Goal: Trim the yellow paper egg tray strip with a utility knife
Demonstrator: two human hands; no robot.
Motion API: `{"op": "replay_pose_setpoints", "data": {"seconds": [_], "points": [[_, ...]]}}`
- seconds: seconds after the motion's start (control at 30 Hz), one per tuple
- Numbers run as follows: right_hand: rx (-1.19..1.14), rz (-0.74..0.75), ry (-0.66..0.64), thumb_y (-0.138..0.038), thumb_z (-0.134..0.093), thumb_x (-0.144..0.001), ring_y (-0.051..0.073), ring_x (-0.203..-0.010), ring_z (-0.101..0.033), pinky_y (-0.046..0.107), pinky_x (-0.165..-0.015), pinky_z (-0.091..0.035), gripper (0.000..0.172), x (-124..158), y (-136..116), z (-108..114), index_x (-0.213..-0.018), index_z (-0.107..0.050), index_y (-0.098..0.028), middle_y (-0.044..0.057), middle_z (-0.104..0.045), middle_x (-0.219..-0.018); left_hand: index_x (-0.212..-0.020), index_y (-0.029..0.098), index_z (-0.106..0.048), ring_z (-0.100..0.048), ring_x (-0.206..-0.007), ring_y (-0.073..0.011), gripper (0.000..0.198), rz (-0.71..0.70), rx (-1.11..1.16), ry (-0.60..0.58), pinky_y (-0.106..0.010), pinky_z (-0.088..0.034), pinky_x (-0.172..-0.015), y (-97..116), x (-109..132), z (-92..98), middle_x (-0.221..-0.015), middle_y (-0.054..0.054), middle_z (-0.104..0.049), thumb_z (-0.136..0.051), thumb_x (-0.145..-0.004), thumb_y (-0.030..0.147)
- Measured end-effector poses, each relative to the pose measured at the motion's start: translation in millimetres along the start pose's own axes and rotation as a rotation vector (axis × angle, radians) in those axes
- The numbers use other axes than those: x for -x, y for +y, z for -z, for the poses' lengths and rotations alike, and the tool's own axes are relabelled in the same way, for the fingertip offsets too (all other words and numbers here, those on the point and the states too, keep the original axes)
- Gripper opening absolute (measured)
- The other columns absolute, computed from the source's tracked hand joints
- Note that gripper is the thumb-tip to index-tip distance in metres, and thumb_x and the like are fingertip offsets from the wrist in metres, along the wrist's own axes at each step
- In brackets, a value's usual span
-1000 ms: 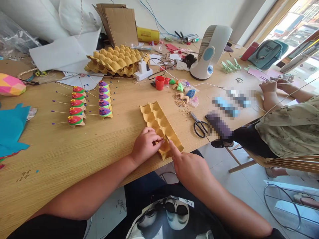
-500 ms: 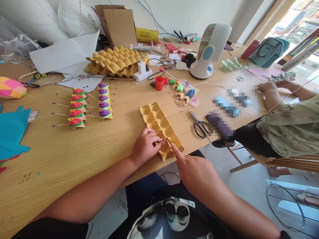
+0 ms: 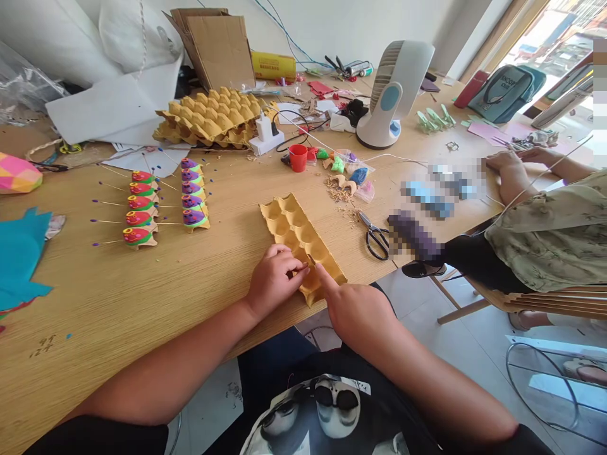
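A yellow-brown egg carton strip [image 3: 290, 221] with two rows of cups lies at a slant near the table's front edge. My left hand [image 3: 275, 278] is closed at its left side, fingertips pressed onto the cardboard. From the right, my right hand [image 3: 353, 306] reaches over the near cups, its forefinger stretched along a thin dark tool and the other fingers curled under. The tool's narrow tip shows on the ridge between the cups; most of it is hidden, so its kind is unclear. Black-handled scissors [image 3: 375, 239] lie to the right.
Two rows of painted carton figures [image 3: 140, 218] with stick pins stand left. Stacked egg trays [image 3: 213, 120], a power strip [image 3: 266, 140], a red cup [image 3: 298, 158], clay bags [image 3: 360, 177] and a white fan [image 3: 393, 95] lie beyond. Another person's hands [image 3: 509, 161] are at the right.
My right hand and the tool tip have shifted slightly forward and left along the carton. My left hand keeps its place on the carton. The whole view has shifted a little.
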State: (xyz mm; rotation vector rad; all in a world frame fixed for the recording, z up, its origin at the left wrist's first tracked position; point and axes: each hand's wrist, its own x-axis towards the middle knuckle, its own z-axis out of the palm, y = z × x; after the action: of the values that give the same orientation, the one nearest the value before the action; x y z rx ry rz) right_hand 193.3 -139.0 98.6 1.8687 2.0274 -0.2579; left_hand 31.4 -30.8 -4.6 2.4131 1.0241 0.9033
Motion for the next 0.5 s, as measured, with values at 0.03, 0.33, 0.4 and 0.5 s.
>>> {"op": "replay_pose_setpoints", "data": {"seconds": [0.03, 0.33, 0.4, 0.5], "points": [[-0.004, -0.003, 0.007, -0.019, -0.044, -0.097, 0.021, -0.071, -0.074, 0.026, -0.052, -0.042, 0.071, -2.1, -0.2, 0.7, -0.163, -0.019, -0.020, 0.007, -0.076, -0.083, -0.071, 0.021, -0.070, -0.056, -0.103, -0.0252, 0.024, -0.004, 0.001, -0.005, -0.037, -0.050, -0.090, 0.0, -0.1, 0.2, -0.069, -0.003, -0.066, -0.066, -0.092, 0.032], [0.011, 0.021, -0.019, -0.018, -0.047, -0.094, 0.021, -0.069, -0.074, 0.026, -0.050, -0.041, 0.074, 1.7, 1.5, 3.0, -0.163, -0.019, -0.019, 0.007, -0.076, -0.082, -0.071, 0.023, -0.071, -0.056, -0.104, -0.0252, 0.023, 0.007, -0.002, -0.001, -0.038, -0.050, -0.091, 0.4, 0.5, 0.1, -0.070, -0.003, -0.067, -0.066, -0.091, 0.030], [-0.005, 0.012, -0.008, -0.019, -0.044, -0.096, 0.022, -0.070, -0.074, 0.027, -0.050, -0.041, 0.072, -3.2, 0.2, 4.2, -0.163, -0.018, -0.020, 0.008, -0.077, -0.085, -0.068, 0.022, -0.070, -0.057, -0.105, -0.0255, 0.027, 0.003, -0.004, 0.001, -0.038, -0.050, -0.091, 0.1, 1.0, 0.1, -0.069, -0.003, -0.067, -0.065, -0.092, 0.032], [-0.015, 0.020, -0.032, -0.019, -0.045, -0.096, 0.021, -0.069, -0.073, 0.026, -0.050, -0.040, 0.074, -1.0, 0.6, 5.4, -0.163, -0.016, -0.019, 0.008, -0.076, -0.084, -0.072, 0.022, -0.072, -0.057, -0.106, -0.0256, 0.022, -0.001, -0.005, 0.003, -0.038, -0.051, -0.091, 0.3, 1.7, 0.5, -0.072, -0.003, -0.069, -0.066, -0.091, 0.032]]}}
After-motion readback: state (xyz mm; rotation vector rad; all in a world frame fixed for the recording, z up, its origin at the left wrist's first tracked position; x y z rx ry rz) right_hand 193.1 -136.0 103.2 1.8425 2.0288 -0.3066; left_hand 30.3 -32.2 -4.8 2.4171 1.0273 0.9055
